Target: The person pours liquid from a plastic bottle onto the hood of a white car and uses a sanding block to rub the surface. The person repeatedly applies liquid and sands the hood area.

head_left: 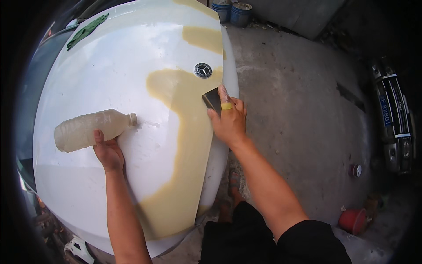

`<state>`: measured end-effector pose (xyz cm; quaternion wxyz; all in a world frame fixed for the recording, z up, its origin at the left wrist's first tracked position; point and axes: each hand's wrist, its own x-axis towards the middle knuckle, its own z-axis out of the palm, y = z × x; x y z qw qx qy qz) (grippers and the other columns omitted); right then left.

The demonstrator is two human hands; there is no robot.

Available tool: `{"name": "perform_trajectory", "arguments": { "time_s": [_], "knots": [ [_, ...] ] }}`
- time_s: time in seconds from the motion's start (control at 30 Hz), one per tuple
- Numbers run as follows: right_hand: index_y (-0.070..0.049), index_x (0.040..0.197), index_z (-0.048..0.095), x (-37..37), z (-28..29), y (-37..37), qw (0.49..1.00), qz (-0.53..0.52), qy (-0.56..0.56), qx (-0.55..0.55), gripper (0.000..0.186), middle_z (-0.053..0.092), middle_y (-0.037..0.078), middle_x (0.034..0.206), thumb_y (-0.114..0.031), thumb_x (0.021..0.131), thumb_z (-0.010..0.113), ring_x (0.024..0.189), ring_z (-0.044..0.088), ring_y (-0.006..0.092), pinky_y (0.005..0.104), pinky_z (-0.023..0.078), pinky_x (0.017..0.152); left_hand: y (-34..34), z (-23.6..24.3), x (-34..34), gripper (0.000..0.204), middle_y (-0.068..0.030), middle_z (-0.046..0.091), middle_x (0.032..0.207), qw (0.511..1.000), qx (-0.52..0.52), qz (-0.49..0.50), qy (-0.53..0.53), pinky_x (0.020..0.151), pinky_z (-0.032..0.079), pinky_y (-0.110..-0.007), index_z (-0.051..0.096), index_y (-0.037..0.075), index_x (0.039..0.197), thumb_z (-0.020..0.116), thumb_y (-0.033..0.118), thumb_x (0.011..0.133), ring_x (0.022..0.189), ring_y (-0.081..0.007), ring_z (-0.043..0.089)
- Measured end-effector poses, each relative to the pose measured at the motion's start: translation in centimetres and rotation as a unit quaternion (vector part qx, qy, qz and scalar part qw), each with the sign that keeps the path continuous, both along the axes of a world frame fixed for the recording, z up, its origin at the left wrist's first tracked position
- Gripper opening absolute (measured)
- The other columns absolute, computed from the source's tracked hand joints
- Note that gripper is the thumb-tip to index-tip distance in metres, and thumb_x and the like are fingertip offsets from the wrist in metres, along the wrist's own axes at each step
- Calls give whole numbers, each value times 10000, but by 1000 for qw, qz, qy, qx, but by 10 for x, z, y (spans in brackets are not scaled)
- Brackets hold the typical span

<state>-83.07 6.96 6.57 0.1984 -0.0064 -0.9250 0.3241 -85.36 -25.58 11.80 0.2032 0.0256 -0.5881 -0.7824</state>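
Observation:
My left hand [108,152] grips a clear plastic bottle [90,130] from below. The bottle lies tilted on its side over the white car hood [132,88], its neck to the right, and looks cloudy. A thin wet streak [149,123] shows on the paint just past its mouth. My right hand [231,116] presses a dark piece of sandpaper [212,100] near the hood's front edge, below the round car emblem [203,70]. Yellow tape wraps one of its fingers. Around it, yellowish filler patches [189,145] spread over the white paint.
A green glove [88,31] rests on the hood's far left. Two blue buckets [240,15] stand at the back. On the concrete floor [294,101] to the right are a car front bumper with grille [395,119], a small can [355,170] and a red bucket [352,221].

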Motion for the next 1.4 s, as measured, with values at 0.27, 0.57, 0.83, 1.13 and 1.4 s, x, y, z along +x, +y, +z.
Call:
{"name": "perform_trajectory", "arguments": {
  "time_s": [0.27,0.57,0.83,1.13,1.4],
  "knots": [
    [-122,1451,486,80,-11,-28,996,81,16,25,673,531,42,1446,-191,828,731,1237,469,351,498,356,1026,-12,-7,4,643,-115,525,1355,1000,-9,-8,8,1078,419,-445,436,25,1394,593,476,964,1259,-269,518],
    [-115,1464,469,69,-16,-9,988,139,32,53,672,477,33,1501,-216,847,715,1232,466,348,502,366,1016,-11,-1,4,604,-122,536,1363,1000,-9,14,4,1076,440,-441,436,24,1402,495,484,1015,1255,-268,538],
    [-82,1428,489,-54,24,-16,984,160,68,31,674,541,76,1408,-201,816,744,1178,485,345,488,379,969,28,20,-51,634,-127,537,1327,999,-12,43,17,1048,470,-461,413,15,1389,566,481,989,1231,-285,553],
    [-68,1434,488,-1,14,-3,983,185,9,19,713,534,90,1440,-160,788,774,1200,486,363,489,364,972,42,21,-107,687,-120,545,1307,997,-24,62,42,1024,483,-453,415,16,1380,639,497,943,1207,-285,563],
    [-1,1440,471,-34,31,-26,982,181,9,55,652,525,117,1417,-192,861,701,1194,456,349,500,357,967,40,20,-107,671,-122,533,1327,995,-27,87,30,1055,451,-451,414,19,1388,615,492,955,1225,-280,547]
  ]
}}
